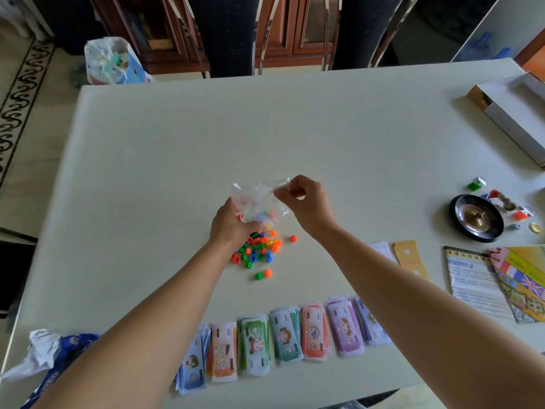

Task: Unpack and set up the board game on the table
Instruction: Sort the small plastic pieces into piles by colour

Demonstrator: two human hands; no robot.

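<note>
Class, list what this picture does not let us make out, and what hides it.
Head view:
Pieces inside the clear bag: blurred behind crinkled plastic that the left hand grips.
Game box: cut off by the right edge.
Instruction sheet print: too small to read.

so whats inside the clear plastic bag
A few coloured pieces show through the clear bag near the left hand; that hand covers its lower end, hiding any others.

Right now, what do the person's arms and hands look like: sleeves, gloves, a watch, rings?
Both hands are bare: the left hand and right hand wear no gloves, and no watch, bracelet or ring shows. The left forearm and right forearm are uncovered down to the picture's edge; no sleeve is in view.
</note>
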